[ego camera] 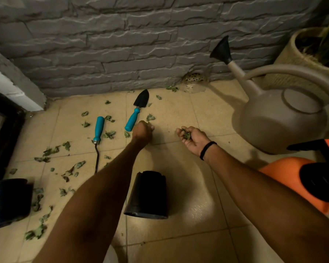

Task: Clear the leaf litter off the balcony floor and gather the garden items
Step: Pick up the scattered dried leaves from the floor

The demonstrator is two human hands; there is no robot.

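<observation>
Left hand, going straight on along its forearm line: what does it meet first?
Probably the crumpled leaf on the tile floor, just beyond the knuckles of the left hand. Past that, the stone wall. The hand's height above the floor is unclear from one view.

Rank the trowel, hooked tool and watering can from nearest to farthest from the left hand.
1. Trowel: its handle end lies just left of the left hand.
2. Hooked tool: farther out to the left.
3. Watering can: far off to the right.
</observation>
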